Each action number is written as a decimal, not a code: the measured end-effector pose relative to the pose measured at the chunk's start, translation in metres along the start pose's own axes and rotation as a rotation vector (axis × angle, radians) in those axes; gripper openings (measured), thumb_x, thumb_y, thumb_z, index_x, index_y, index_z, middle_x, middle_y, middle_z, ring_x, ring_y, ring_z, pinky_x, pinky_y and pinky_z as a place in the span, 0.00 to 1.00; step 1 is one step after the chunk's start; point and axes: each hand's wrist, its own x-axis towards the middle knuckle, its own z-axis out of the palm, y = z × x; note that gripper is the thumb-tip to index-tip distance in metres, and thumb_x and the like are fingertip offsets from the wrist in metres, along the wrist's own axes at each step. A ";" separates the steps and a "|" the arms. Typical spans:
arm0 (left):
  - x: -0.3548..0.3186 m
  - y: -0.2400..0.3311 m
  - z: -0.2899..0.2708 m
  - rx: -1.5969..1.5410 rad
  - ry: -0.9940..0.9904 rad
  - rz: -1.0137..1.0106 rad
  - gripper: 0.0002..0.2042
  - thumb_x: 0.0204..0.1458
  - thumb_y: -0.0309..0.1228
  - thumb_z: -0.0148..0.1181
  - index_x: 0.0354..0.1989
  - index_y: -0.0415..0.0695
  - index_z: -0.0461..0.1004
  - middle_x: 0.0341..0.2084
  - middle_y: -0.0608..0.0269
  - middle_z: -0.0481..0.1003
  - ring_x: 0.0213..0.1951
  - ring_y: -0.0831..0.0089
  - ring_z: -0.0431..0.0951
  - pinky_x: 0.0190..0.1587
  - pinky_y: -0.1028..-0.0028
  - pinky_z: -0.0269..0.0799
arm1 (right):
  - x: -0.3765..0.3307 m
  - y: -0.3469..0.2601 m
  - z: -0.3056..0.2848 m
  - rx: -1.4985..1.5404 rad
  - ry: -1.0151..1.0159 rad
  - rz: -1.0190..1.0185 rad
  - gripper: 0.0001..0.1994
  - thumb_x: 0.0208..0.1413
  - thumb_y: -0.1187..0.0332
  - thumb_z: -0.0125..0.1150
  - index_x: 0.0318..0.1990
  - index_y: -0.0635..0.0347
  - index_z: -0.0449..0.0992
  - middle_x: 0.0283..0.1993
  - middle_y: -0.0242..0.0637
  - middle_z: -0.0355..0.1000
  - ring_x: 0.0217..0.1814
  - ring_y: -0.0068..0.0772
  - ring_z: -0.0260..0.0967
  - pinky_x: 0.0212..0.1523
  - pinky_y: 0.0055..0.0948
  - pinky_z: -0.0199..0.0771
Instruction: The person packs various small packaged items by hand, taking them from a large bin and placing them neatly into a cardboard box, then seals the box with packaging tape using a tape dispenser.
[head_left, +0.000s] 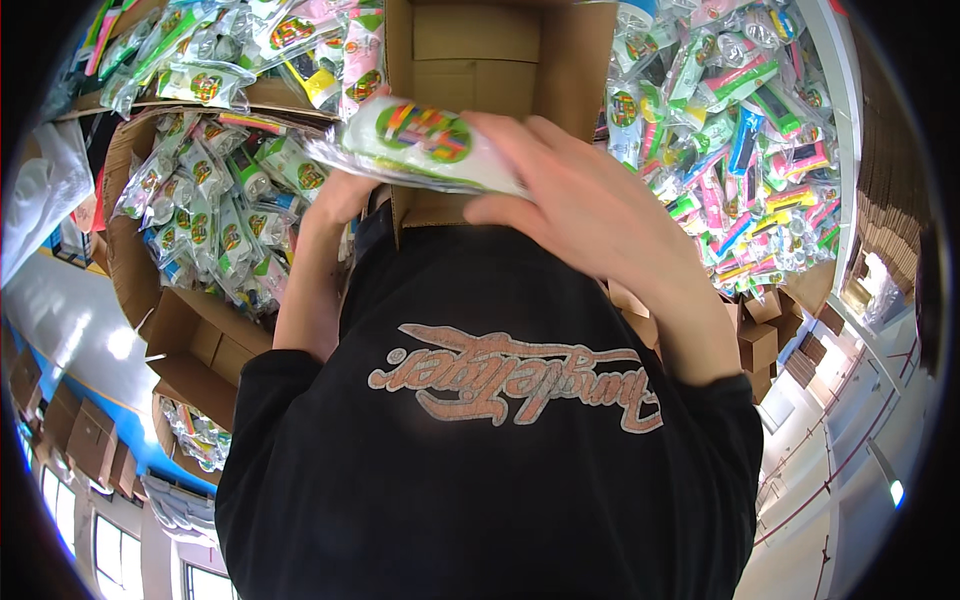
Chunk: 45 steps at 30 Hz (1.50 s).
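I see the right hand [590,205] gripping a stack of clear packets [420,140] over the open cardboard box [480,60]. The left hand [340,195] sits under the stack's far end, fingers hidden, so I cannot tell its grip.

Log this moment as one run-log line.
left hand: under clear plastic packets of colourful items | right hand: holding the packets on top | behind: open brown cardboard box | sides: packet piles
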 end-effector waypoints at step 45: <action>0.000 0.019 0.014 -0.257 -0.057 0.060 0.43 0.57 0.30 0.59 0.77 0.43 0.38 0.72 0.47 0.52 0.72 0.60 0.55 0.73 0.61 0.48 | 0.114 0.076 0.095 -0.254 -0.595 0.063 0.27 0.53 0.79 0.60 0.63 0.56 0.70 0.61 0.44 0.71 0.64 0.47 0.70 0.62 0.42 0.72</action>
